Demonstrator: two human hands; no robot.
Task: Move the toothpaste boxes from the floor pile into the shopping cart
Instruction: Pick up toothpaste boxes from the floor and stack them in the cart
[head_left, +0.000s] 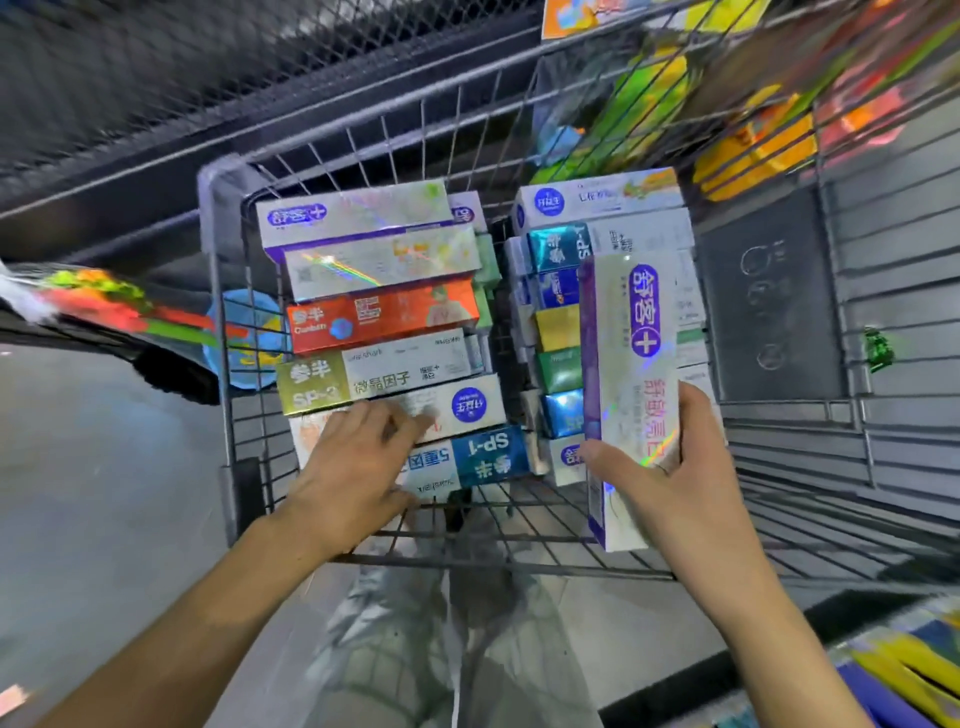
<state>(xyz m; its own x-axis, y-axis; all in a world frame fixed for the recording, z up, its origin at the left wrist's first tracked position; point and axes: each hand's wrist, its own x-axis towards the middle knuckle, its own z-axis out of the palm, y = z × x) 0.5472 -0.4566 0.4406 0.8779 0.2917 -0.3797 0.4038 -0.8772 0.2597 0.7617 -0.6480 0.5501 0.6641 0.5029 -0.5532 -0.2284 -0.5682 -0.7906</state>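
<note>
Right hand (670, 470) gripping a long white-and-purple holographic toothpaste box (631, 374), thumb across its front and fingers wrapped behind, held upright above the right-hand stack inside the grey wire shopping cart (218, 291). Left hand (358, 462) spread flat, fingers resting on the white box with a blue round logo (457, 408) near the bottom of the left stack, apparently steadying it. Held lengthwise against rows laid crosswise, so likely to sit askew or catch on the cart's near wire edge unless turned before release. Left stack, from the silver-and-purple box (358, 215) on top through the orange-red box (384, 314) and gold-and-white box (374, 376) down to the blue-and-white box (467, 457), visibly staggered; liable to slide or topple if pressed unevenly or if the cart rolls. Right stack of upright blue, yellow and green box ends (558, 332) packed tight, leaving little room beside it. Blurred coloured merchandise (753, 145) behind the wire mesh beyond; grey floor (104, 493) at left; floor pile not in view.
</note>
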